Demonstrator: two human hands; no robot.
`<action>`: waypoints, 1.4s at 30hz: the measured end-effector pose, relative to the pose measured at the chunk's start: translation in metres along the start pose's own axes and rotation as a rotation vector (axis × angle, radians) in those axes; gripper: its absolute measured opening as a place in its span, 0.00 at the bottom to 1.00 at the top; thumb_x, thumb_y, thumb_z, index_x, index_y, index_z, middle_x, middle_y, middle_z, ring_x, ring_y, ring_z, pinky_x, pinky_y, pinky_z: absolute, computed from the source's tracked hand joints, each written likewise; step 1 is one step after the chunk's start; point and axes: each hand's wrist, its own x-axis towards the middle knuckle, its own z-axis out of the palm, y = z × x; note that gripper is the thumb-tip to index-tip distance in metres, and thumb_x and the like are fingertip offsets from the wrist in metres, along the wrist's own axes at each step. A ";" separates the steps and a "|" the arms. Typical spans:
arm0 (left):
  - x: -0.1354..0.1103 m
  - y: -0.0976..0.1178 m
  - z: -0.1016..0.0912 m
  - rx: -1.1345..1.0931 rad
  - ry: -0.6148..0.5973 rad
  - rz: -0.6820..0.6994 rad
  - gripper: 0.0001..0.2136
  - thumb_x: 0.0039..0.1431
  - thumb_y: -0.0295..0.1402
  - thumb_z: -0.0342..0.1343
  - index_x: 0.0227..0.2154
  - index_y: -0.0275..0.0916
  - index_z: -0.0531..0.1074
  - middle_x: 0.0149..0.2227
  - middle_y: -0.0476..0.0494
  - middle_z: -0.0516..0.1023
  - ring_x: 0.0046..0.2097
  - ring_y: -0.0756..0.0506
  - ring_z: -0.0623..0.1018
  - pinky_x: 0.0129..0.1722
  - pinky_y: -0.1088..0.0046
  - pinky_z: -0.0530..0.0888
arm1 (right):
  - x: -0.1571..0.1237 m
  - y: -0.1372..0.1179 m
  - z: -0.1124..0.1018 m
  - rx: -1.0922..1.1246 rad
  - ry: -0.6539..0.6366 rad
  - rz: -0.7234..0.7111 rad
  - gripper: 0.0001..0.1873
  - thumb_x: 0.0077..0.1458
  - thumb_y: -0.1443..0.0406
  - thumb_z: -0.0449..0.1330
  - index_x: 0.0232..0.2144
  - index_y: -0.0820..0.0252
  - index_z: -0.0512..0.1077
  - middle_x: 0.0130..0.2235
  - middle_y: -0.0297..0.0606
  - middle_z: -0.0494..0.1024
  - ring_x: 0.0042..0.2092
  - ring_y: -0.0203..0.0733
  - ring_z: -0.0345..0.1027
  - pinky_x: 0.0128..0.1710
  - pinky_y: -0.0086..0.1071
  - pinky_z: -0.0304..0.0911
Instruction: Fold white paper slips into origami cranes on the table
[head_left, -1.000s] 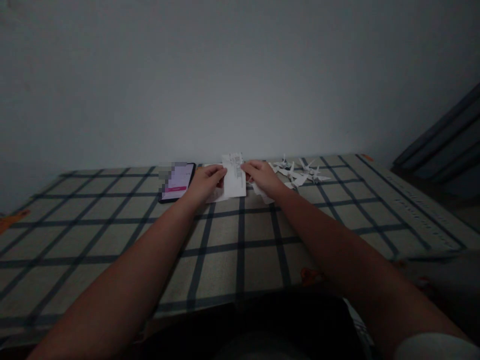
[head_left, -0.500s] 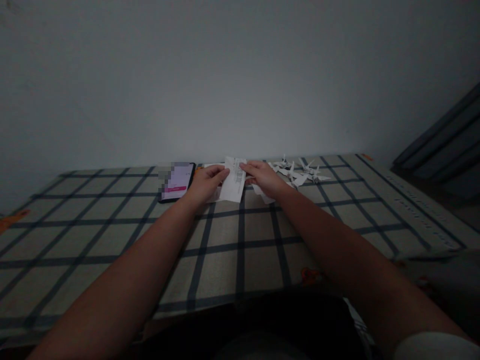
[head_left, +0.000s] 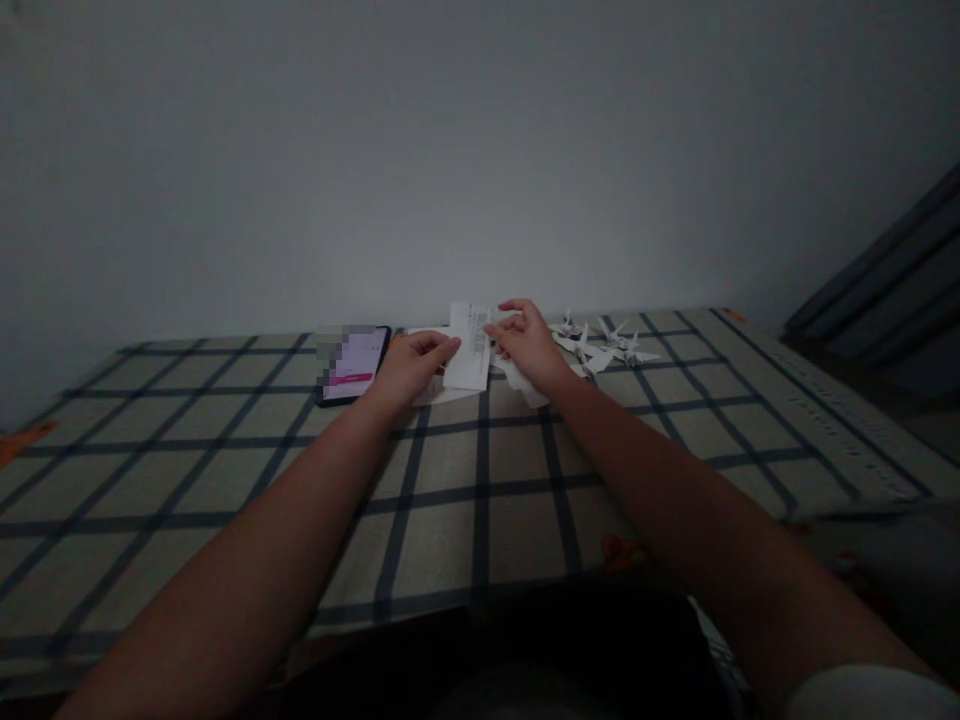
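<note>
A folded sheet of printed paper stands tilted up between my two hands. My left hand pinches its left edge, thumb on the near side. At the right edge, my right hand has its thumb and a fingertip on the paper, its other fingers lifted and bent. Another pale sheet lies on the cloth beneath. More white paper sits under my right hand, partly hidden by it.
Several folded paper cranes cluster right of my right hand. A phone with a lit, partly blurred screen lies left of my left hand. The checked tablecloth reaches back to a grey wall. Dark striped fabric hangs at far right.
The held paper has risen slightly, its lower edge higher than before. My right hand's fingers have lifted and spread from the paper's edge. My left hand has stayed nearly still.
</note>
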 end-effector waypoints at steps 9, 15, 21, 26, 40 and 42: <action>0.000 0.000 0.001 0.033 0.067 0.012 0.20 0.46 0.52 0.65 0.28 0.37 0.78 0.29 0.45 0.78 0.32 0.47 0.75 0.33 0.70 0.74 | -0.005 0.001 0.002 -0.220 -0.063 -0.162 0.12 0.54 0.59 0.64 0.38 0.57 0.69 0.32 0.31 0.72 0.33 0.35 0.66 0.36 0.33 0.64; 0.000 -0.002 0.003 -0.006 0.025 0.003 0.21 0.47 0.53 0.64 0.32 0.38 0.78 0.32 0.44 0.80 0.33 0.46 0.75 0.35 0.69 0.73 | -0.003 -0.001 0.003 -0.067 -0.139 0.019 0.08 0.58 0.60 0.61 0.35 0.58 0.69 0.29 0.32 0.72 0.28 0.34 0.66 0.29 0.30 0.64; 0.001 -0.003 0.002 0.010 -0.008 -0.009 0.21 0.47 0.52 0.64 0.32 0.37 0.78 0.31 0.44 0.79 0.32 0.47 0.75 0.34 0.70 0.72 | -0.007 -0.009 0.002 -0.086 -0.175 0.036 0.12 0.57 0.60 0.61 0.25 0.59 0.68 0.25 0.30 0.69 0.26 0.33 0.62 0.26 0.28 0.63; 0.000 -0.005 0.001 0.001 -0.048 -0.013 0.20 0.47 0.51 0.65 0.30 0.37 0.78 0.29 0.45 0.78 0.29 0.47 0.74 0.30 0.72 0.70 | -0.008 -0.012 0.003 0.081 -0.177 0.145 0.08 0.56 0.62 0.63 0.28 0.60 0.72 0.30 0.33 0.75 0.29 0.33 0.67 0.29 0.28 0.67; -0.002 -0.008 0.002 0.057 -0.157 -0.026 0.15 0.51 0.47 0.62 0.27 0.38 0.78 0.28 0.45 0.78 0.30 0.46 0.74 0.30 0.71 0.71 | -0.009 -0.008 0.007 0.165 -0.169 0.201 0.05 0.52 0.65 0.66 0.30 0.62 0.77 0.30 0.36 0.80 0.29 0.35 0.70 0.29 0.30 0.66; -0.003 -0.007 0.002 0.075 -0.167 -0.013 0.16 0.52 0.47 0.62 0.28 0.38 0.79 0.29 0.44 0.78 0.30 0.46 0.75 0.31 0.70 0.71 | -0.010 -0.009 0.008 0.144 -0.149 0.209 0.05 0.52 0.65 0.66 0.29 0.62 0.76 0.30 0.36 0.80 0.29 0.36 0.70 0.29 0.30 0.66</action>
